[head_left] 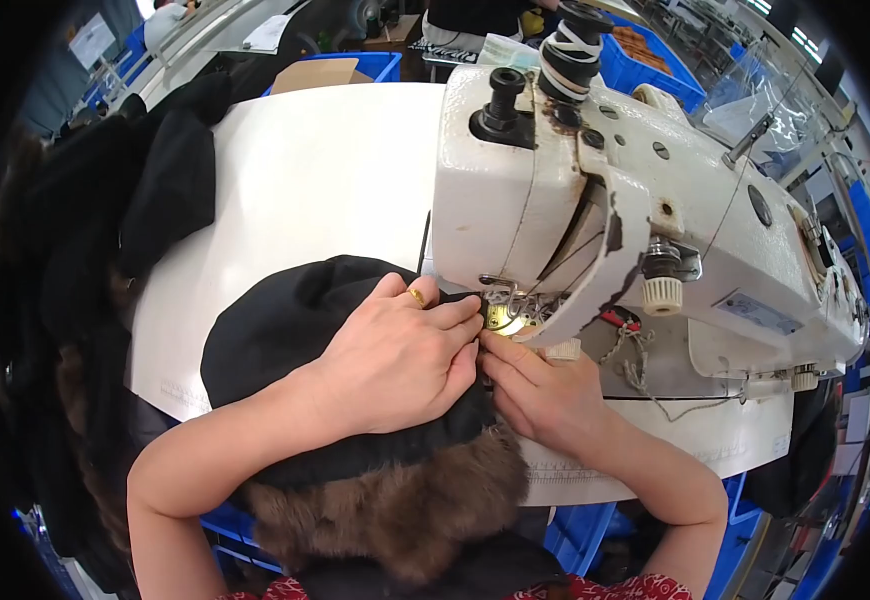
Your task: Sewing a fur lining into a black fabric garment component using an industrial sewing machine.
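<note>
Head view: brown fur trim (395, 505) lay nearest, at the table edge. Left hand (400, 365) pressed flat, fingers extended, on the black fabric (275, 325). Right hand (545, 395) pinched the fabric's edge by the presser foot (505, 305). White sewing machine (635, 200) stood behind on the white table (315, 180).

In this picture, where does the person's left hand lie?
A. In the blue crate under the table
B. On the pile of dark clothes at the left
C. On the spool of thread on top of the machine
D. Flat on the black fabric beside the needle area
D: the left hand is spread on the black fabric, fingertips close to the needle area of the white sewing machine.
</note>
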### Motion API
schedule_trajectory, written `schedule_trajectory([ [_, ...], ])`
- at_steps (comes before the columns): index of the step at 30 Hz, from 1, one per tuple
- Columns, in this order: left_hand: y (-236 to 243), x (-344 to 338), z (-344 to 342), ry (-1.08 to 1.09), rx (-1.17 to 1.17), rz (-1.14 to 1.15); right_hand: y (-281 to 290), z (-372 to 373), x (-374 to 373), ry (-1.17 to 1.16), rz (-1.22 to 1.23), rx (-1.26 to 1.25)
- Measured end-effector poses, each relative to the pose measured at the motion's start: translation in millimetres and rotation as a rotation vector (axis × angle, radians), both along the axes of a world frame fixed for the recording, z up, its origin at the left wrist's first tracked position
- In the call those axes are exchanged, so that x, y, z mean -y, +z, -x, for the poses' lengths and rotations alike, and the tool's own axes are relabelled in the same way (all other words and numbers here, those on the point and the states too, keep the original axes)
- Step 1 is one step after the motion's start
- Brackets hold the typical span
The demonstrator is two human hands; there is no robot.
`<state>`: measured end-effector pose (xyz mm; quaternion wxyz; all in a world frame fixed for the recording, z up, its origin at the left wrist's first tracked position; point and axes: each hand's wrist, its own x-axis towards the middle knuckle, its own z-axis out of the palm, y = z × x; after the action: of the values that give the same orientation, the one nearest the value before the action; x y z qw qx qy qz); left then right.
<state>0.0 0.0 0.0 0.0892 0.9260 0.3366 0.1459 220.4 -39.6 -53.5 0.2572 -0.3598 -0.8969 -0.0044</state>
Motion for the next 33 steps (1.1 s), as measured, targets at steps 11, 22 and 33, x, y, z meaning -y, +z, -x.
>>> schedule_trajectory([
  [11,9.8,1.0,-6.8,-0.002,-0.049,-0.025,3.6,-2.7,-3.8,-0.015,-0.017,-0.013],
  [22,10.3,-5.7,-4.4,-0.020,-0.063,0.026,0.0,8.1,-5.0,-0.067,-0.079,-0.063],
  [33,68.6,9.1,2.0,0.212,0.033,0.880,-1.0,7.0,-7.6,-0.099,-0.076,-0.071],
])
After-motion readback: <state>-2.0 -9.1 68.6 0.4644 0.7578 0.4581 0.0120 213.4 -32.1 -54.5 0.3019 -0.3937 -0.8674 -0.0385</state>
